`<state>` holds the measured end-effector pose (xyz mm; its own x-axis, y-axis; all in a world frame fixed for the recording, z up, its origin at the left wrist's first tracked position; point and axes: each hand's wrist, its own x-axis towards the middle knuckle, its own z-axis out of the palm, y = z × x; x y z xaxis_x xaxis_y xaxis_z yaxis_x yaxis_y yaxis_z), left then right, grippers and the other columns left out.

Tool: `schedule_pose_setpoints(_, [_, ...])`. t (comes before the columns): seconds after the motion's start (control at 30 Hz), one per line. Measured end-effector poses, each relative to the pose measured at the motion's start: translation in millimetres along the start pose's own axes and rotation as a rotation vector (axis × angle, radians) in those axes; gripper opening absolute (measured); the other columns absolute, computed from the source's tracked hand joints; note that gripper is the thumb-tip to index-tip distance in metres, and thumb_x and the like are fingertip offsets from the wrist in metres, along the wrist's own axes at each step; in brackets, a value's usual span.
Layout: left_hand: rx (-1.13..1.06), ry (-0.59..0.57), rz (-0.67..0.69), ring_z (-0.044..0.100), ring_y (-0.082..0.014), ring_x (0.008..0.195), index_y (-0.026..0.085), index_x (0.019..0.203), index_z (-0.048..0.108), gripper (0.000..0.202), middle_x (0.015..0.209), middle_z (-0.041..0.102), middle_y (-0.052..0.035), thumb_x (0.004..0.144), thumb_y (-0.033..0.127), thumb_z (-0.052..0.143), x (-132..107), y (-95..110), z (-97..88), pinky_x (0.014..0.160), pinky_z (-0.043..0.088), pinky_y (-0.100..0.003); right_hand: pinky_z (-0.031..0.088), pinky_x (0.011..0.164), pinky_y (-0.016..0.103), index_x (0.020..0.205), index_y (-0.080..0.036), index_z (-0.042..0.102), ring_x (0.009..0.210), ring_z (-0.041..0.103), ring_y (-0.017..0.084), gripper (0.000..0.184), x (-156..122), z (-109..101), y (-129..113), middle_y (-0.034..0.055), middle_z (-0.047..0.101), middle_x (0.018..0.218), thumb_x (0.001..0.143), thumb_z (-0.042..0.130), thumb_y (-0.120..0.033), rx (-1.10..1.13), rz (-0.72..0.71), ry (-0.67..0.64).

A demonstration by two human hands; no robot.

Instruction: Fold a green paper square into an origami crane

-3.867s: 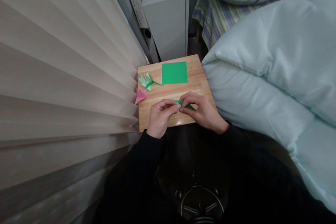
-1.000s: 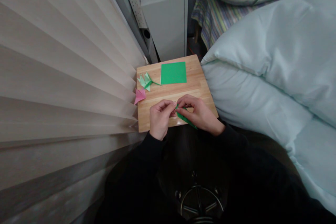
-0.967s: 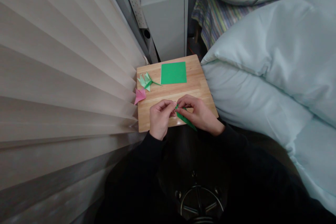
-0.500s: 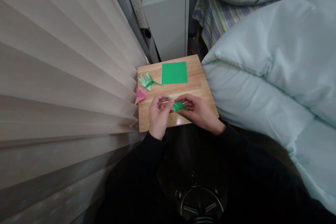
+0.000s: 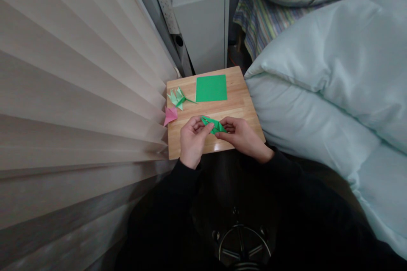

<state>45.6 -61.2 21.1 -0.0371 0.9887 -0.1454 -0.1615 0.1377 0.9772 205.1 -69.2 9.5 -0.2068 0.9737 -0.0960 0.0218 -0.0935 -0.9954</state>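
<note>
Between my two hands is a green folded paper (image 5: 213,124), an elongated piece with creased flaps, held over the near part of a small wooden table (image 5: 241,101). My left hand (image 5: 193,137) pinches its left end, thumb on top and fingers behind. At the right end, my right hand (image 5: 241,135) grips it between thumb and fingers. Beyond the hands lies a flat green paper square (image 5: 211,88). Left of the square rests a green folded paper piece (image 5: 178,98) with pointed leaves and a thin stem. Nearer me is a pink folded paper flower (image 5: 171,115).
A pleated pale curtain (image 5: 95,72) runs along the table's left side. On the right, a light blue quilt (image 5: 305,106) bulges against the table edge. Behind the table stands a white cabinet (image 5: 203,29), with a power strip (image 5: 168,12) beside it.
The green folded paper has turned in my fingers, so more of its creased face shows and it lies flatter. My hands have barely shifted. The papers on the table stay put.
</note>
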Motion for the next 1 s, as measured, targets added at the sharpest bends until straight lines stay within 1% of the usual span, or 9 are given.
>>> schedule_pose_setpoints(0.13, [-0.016, 0.011, 0.011, 0.068, -0.0119, 0.078, 0.017, 0.091, 0.070, 0.027, 0.081, 0.071, 0.0006, 0.070, 0.022, 0.086, -1.0, 0.6, 1.7, 0.078, 0.053, -0.025, 0.054, 0.074, 0.032, 0.085, -0.020, 0.066, 0.075, 0.069, 0.016, 0.021, -0.2, 1.2, -2.3, 0.0002, 0.073, 0.080, 0.073, 0.081, -0.029, 0.058, 0.012, 0.033])
schedule_pose_setpoints(0.37, [-0.062, 0.040, -0.034, 0.068, -0.0121, 0.075, 0.017, 0.089, 0.069, 0.029, 0.081, 0.071, -0.0003, 0.069, 0.026, 0.088, -3.5, 0.7, 4.0, 0.075, 0.054, -0.025, 0.057, 0.069, 0.033, 0.088, -0.022, 0.060, 0.068, 0.071, 0.017, 0.042, 1.3, 2.4, -2.1, -0.0024, 0.071, 0.071, 0.063, 0.090, -0.038, 0.185, 0.082, 0.036])
schedule_pose_setpoints(0.53, [-0.124, 0.006, -0.082, 0.068, -0.0127, 0.075, 0.019, 0.088, 0.068, 0.029, 0.083, 0.072, -0.0007, 0.070, 0.031, 0.088, -2.9, 5.6, 2.9, 0.072, 0.056, -0.026, 0.057, 0.072, 0.036, 0.099, -0.025, 0.048, 0.070, 0.073, 0.020, 0.049, 0.5, 2.1, -1.3, -0.0040, 0.072, 0.071, 0.069, 0.086, -0.038, 0.226, 0.107, 0.026])
schedule_pose_setpoints(0.6, [-0.136, 0.016, -0.103, 0.068, -0.0120, 0.074, 0.020, 0.091, 0.068, 0.030, 0.083, 0.071, 0.0003, 0.070, 0.030, 0.087, -1.7, 5.1, 1.2, 0.071, 0.056, -0.025, 0.057, 0.071, 0.037, 0.103, -0.026, 0.045, 0.072, 0.073, 0.020, 0.050, -1.1, 1.6, -2.5, -0.0021, 0.073, 0.080, 0.073, 0.083, -0.037, 0.146, 0.052, 0.072])
schedule_pose_setpoints(0.67, [-0.107, 0.061, -0.102, 0.066, -0.0107, 0.072, 0.019, 0.094, 0.068, 0.033, 0.080, 0.069, 0.0019, 0.069, 0.027, 0.087, -0.5, 2.9, -0.7, 0.070, 0.055, -0.023, 0.057, 0.074, 0.039, 0.107, -0.026, 0.047, 0.080, 0.072, 0.021, 0.048, -3.2, 0.8, -4.8, 0.0036, 0.072, 0.100, 0.075, 0.083, -0.035, -0.061, -0.081, 0.128])
schedule_pose_setpoints(0.73, [-0.066, 0.101, -0.092, 0.065, -0.0100, 0.071, 0.019, 0.096, 0.068, 0.035, 0.079, 0.067, 0.0028, 0.067, 0.025, 0.088, 0.2, 0.8, -2.1, 0.069, 0.054, -0.023, 0.055, 0.080, 0.041, 0.107, -0.026, 0.053, 0.092, 0.070, 0.024, 0.042, -5.4, 0.0, -7.5, 0.0073, 0.068, 0.115, 0.077, 0.083, -0.031, -0.310, -0.228, 0.119])
schedule_pose_setpoints(0.83, [-0.083, 0.087, -0.090, 0.065, -0.0104, 0.073, 0.019, 0.096, 0.068, 0.037, 0.081, 0.066, 0.0022, 0.068, 0.030, 0.088, -0.2, 2.0, -2.2, 0.071, 0.054, -0.023, 0.054, 0.084, 0.041, 0.098, -0.025, 0.061, 0.100, 0.067, 0.026, 0.019, -7.6, -0.3, -10.6, 0.0074, 0.070, 0.110, 0.086, 0.075, -0.027, -0.465, -0.340, 0.038])
schedule_pose_setpoints(0.9, [-0.135, 0.074, -0.076, 0.067, -0.0117, 0.079, 0.020, 0.098, 0.068, 0.035, 0.088, 0.069, -0.0003, 0.075, 0.042, 0.085, -1.2, 5.3, -1.1, 0.073, 0.054, -0.023, 0.054, 0.084, 0.040, 0.093, -0.024, 0.063, 0.096, 0.068, 0.024, 0.009, -7.3, 0.0, -11.5, 0.0065, 0.072, 0.102, 0.091, 0.070, -0.029, -0.392, -0.310, 0.077])
schedule_pose_setpoints(1.0, [-0.164, 0.056, -0.048, 0.069, -0.0163, 0.098, 0.021, 0.103, 0.070, 0.040, 0.110, 0.072, -0.0058, 0.084, 0.056, 0.075, -3.3, 8.6, 1.6, 0.079, 0.055, -0.025, 0.056, 0.075, 0.036, 0.089, -0.023, 0.063, 0.082, 0.071, 0.021, 0.020, -3.9, 0.4, -10.8, 0.0040, 0.072, 0.088, 0.090, 0.071, -0.041, -0.071, -0.155, 0.199])
